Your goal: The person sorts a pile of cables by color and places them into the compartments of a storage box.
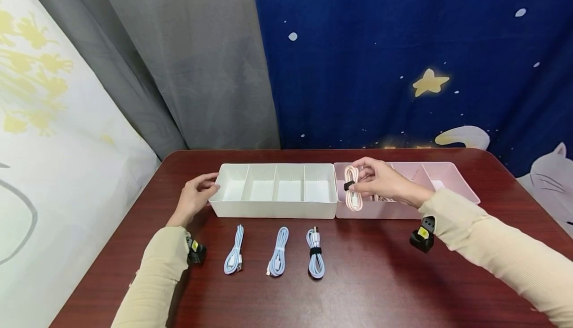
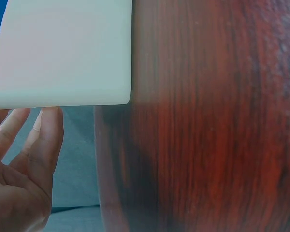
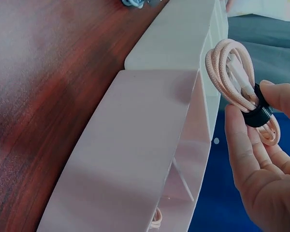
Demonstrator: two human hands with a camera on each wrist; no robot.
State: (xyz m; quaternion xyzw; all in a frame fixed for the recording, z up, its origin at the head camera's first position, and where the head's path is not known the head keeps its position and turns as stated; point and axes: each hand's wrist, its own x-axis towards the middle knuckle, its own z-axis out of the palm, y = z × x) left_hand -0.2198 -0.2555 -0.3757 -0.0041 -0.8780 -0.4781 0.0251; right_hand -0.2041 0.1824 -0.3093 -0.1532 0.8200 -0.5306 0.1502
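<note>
Three coiled blue cables lie on the worktop before the white box. The right-hand grip pinches a coiled pink cable by its black strap, aloft at the left end of the pink box. The left-hand grip is loosely spread, fingertips at the white box's end. The step in hand looks like stowing the pink cable — another pink coil already sits in that box — so the next move probably calls for lowering it between the dividers, then loosening the pinch.
</note>
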